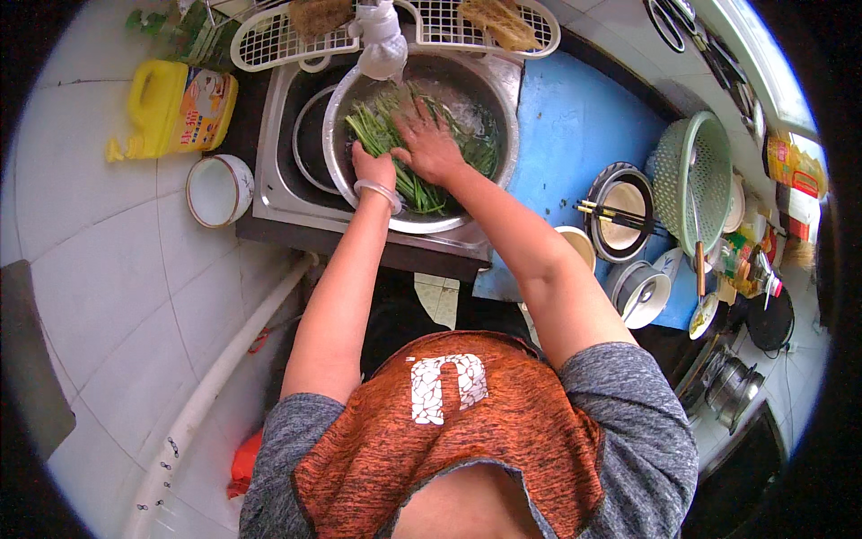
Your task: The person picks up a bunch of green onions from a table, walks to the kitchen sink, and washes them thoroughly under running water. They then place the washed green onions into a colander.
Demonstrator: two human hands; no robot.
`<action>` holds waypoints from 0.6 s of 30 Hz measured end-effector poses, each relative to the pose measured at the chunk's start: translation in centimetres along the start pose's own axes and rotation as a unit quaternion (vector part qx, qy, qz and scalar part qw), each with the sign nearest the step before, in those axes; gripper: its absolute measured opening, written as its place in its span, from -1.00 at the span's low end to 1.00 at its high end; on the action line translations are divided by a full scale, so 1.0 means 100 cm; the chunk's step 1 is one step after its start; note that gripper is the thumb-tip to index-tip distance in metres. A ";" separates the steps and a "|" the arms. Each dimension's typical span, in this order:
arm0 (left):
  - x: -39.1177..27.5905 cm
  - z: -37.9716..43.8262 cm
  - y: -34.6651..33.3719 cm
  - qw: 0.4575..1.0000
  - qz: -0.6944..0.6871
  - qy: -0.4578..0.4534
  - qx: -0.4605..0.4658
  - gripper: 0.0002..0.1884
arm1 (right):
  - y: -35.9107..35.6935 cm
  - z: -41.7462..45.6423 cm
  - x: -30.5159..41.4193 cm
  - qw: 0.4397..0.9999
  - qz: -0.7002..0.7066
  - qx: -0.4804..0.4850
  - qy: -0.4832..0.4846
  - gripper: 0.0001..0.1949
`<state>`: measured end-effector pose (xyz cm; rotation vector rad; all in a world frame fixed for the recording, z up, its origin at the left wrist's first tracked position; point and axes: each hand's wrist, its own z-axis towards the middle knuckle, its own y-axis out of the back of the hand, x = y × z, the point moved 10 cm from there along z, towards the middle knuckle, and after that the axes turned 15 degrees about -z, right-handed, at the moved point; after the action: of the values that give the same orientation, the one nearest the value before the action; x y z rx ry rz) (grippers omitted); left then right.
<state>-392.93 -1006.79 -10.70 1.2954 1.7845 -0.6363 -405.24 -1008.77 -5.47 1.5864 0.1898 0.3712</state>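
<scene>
A large round metal basin (510,145) sits on the steel sink (266,182), beneath a cloth-wrapped faucet (382,47). Inside it, long green stalks of a leafy vegetable (421,194) lie in water. My left hand (374,168), with a pale bangle at the wrist, is closed around the lower left part of the bunch. Its fingertips are hidden among the stalks. To its right, my right hand (427,143) lies over the greens, palm down with the fingers spread, just below the faucet's mouth. The water around the fingers looks stirred and slightly blurred.
White plastic racks (259,50) span the sink's back. Left of it are a yellow jug (155,108) and a white bowl (219,191). The blue countertop (555,121) at right bears a bowl with chopsticks (619,212), a green colander (704,182) and metal pots (640,293).
</scene>
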 end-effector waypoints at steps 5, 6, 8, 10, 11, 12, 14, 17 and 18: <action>-0.010 -0.006 0.003 0.997 0.028 -0.073 -0.008 -0.24 | -0.002 -0.004 0.012 1.000 0.000 0.010 0.028 -0.35; -0.007 -0.006 0.002 0.997 0.034 -0.064 0.000 -0.24 | 0.002 -0.005 0.012 1.000 -0.008 -0.015 0.021 -0.36; -0.005 -0.006 0.001 0.999 0.002 -0.051 0.008 -0.27 | 0.001 -0.006 0.013 1.000 -0.023 -0.016 0.012 -0.39; -0.002 -0.006 -0.006 0.998 -0.029 -0.027 0.046 -0.27 | 0.001 -0.006 0.019 0.999 0.003 -0.019 0.029 -0.41; -0.001 -0.006 -0.009 0.997 -0.048 -0.008 0.062 -0.27 | 0.005 -0.007 0.022 0.998 0.012 -0.036 0.041 -0.42; 0.001 -0.006 -0.011 0.997 -0.021 0.014 0.075 -0.27 | -0.005 -0.007 0.025 0.998 -0.018 0.024 0.055 -0.43; -0.001 -0.007 -0.017 0.993 0.030 0.043 0.107 -0.26 | -0.004 -0.007 0.024 0.997 -0.010 0.056 0.058 -0.44; -0.021 -0.008 -0.009 0.997 0.054 0.008 0.054 -0.25 | 0.021 -0.007 0.016 0.996 0.048 0.043 0.055 -0.58; -0.041 -0.013 -0.010 0.991 0.108 -0.076 0.038 -0.24 | 0.034 -0.005 0.007 0.993 0.108 0.030 0.037 -0.62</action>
<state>-393.73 -1008.27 -6.67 1.4284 1.4855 -0.6686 -405.13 -1008.21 -2.05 1.6582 0.0865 0.5986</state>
